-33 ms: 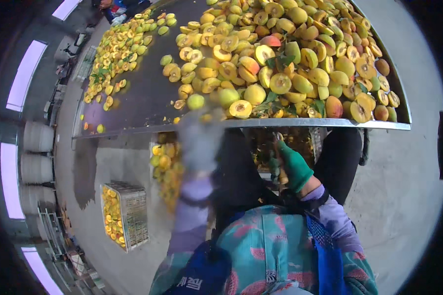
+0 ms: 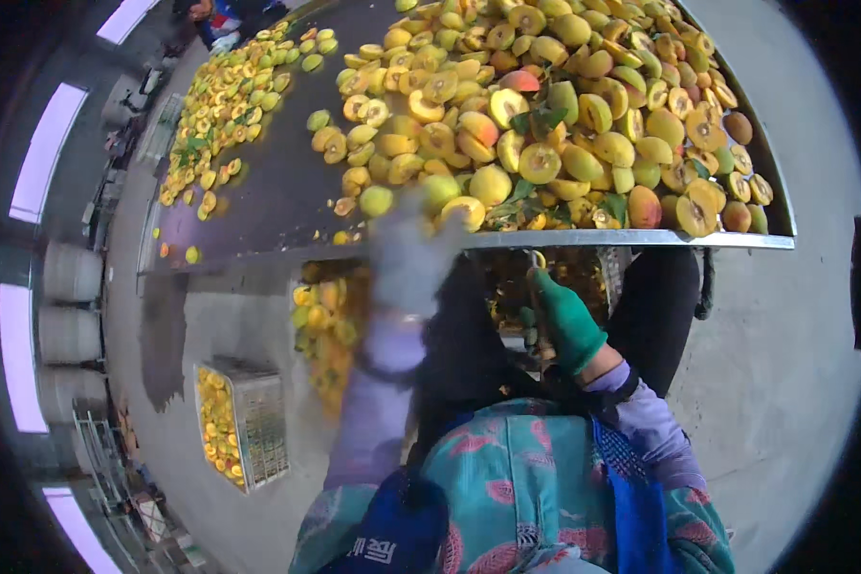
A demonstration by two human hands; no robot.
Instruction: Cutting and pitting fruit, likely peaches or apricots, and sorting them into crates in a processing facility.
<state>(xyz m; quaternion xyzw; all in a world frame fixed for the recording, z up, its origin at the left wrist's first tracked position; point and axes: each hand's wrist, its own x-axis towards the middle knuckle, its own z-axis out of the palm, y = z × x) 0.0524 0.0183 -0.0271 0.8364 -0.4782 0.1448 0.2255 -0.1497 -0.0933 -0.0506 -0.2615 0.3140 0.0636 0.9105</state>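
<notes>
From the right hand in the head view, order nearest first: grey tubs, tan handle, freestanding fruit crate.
1. Tan handle, in the right hand.
2. Freestanding fruit crate, on the floor at left.
3. Grey tubs, farther left.

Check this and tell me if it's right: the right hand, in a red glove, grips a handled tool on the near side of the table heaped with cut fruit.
One thing is wrong: the glove is green, not red. The head view shows the right hand in a green glove, gripping a handled tool on the near side of the table heaped with cut fruit.
</notes>
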